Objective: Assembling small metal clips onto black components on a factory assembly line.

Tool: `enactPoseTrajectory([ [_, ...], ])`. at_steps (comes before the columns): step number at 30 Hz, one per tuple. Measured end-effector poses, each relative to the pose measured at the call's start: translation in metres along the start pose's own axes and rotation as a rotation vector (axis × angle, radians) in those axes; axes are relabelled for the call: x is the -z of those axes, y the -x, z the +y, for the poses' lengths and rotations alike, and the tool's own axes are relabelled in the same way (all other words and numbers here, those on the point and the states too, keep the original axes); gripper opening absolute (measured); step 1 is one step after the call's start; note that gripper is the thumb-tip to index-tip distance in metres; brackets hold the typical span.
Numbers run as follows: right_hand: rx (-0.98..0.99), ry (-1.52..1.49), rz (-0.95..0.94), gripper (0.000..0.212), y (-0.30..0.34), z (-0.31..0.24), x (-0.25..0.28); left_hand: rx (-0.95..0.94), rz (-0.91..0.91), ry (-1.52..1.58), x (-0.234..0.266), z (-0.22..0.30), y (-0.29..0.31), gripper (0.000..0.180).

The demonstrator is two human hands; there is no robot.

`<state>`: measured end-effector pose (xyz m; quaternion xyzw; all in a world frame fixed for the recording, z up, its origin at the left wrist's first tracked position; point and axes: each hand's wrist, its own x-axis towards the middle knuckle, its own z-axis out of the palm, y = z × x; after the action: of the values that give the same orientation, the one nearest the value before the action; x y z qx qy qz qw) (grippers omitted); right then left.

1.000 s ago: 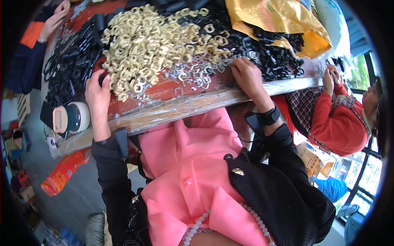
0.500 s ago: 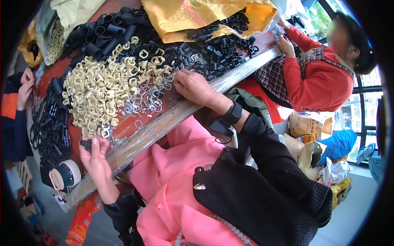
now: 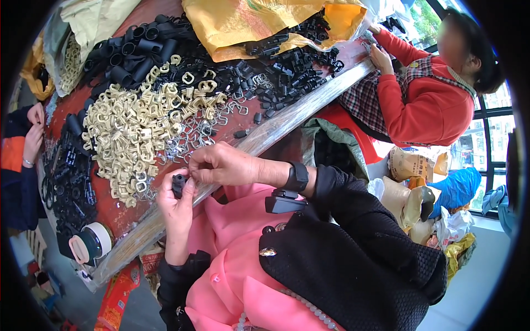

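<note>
Between the thumb and fingers of my left hand [image 3: 175,208] is a small black plastic fitting [image 3: 178,185] with a round opening. My right hand [image 3: 225,164] meets it just above the table's near edge, its fingertips pinched beside the fitting. Whatever those fingertips hold, if anything, is too small to make out. Beyond both hands lies a heap of cream-coloured plastic rings [image 3: 118,132], with bent metal wire clips [image 3: 221,117] scattered along its right side. A few short black pieces [image 3: 241,134] rest close to the table edge.
Film-wrapped wood [image 3: 270,135] forms the table's near edge. Black tubes [image 3: 144,47] and a yellow sack [image 3: 237,27] of black parts lie at the back. A lidded jar [image 3: 93,243] stands at the near left corner. Co-workers sit right, in red sleeves [image 3: 411,113], and left, in dark sleeves [image 3: 22,165].
My right hand has come left and nearer from beside the metal clips. My left hand has moved right with the black fitting, so the two hands now meet.
</note>
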<state>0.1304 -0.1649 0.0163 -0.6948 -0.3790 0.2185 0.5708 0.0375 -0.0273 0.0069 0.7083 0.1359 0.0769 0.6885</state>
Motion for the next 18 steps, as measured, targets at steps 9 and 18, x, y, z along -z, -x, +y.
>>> enactPoseTrajectory([
  [9,-0.144,-0.212,-0.064,0.009,0.003,-0.011,0.000,-0.013,-0.020,-0.076,0.004,0.007,0.007,0.010],
  [18,-0.227,-0.579,-0.097,0.011,0.007,-0.017,0.000,0.360,-0.139,0.706,0.011,0.012,0.002,0.027],
])
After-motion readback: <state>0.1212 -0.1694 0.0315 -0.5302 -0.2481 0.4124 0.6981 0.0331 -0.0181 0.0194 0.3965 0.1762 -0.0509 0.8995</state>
